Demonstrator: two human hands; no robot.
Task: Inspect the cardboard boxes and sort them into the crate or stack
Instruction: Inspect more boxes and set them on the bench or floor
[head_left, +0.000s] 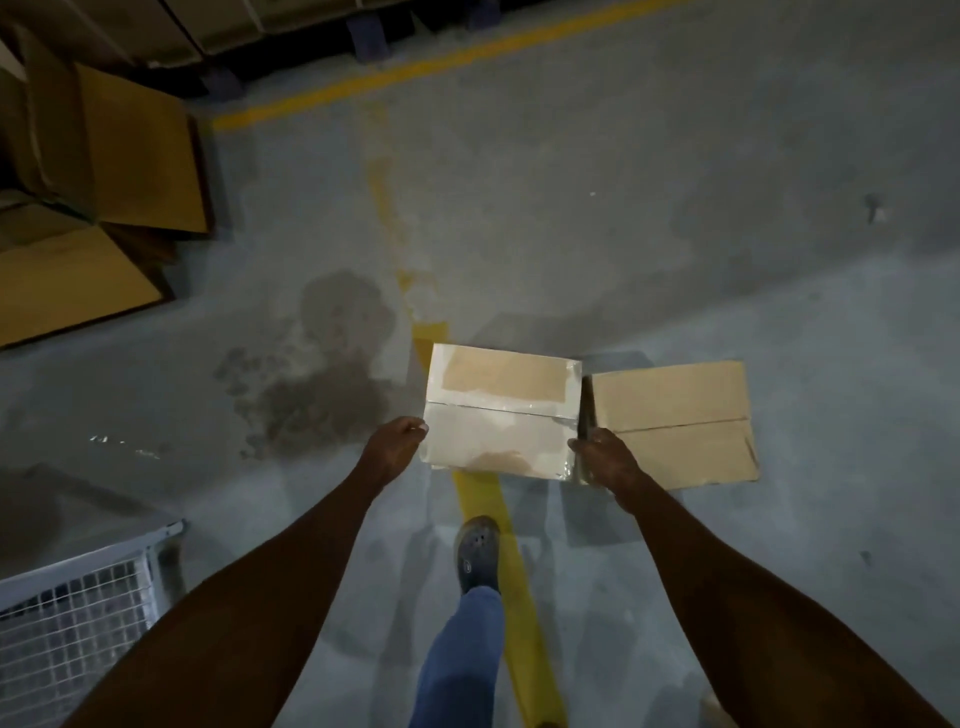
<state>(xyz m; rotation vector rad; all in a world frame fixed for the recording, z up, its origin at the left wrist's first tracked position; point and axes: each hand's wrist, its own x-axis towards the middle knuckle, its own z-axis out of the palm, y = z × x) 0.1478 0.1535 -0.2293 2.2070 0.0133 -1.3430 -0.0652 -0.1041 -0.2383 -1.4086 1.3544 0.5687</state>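
While both hands, left hand (395, 441) and right hand (605, 457), grip the taped box (501, 408) by its sides above the floor, glossy tape may slip; plain box (675, 421) sits beside.

Grey concrete floor (675, 208), stained, yellow-lined; plain cardboard box (675, 423), flattened cardboard (78, 280) and wire-mesh crate (78, 613) resting on it.

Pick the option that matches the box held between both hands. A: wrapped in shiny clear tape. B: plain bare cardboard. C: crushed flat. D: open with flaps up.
A: the held box shows glossy tape across its top, with the left hand and right hand gripping its sides.
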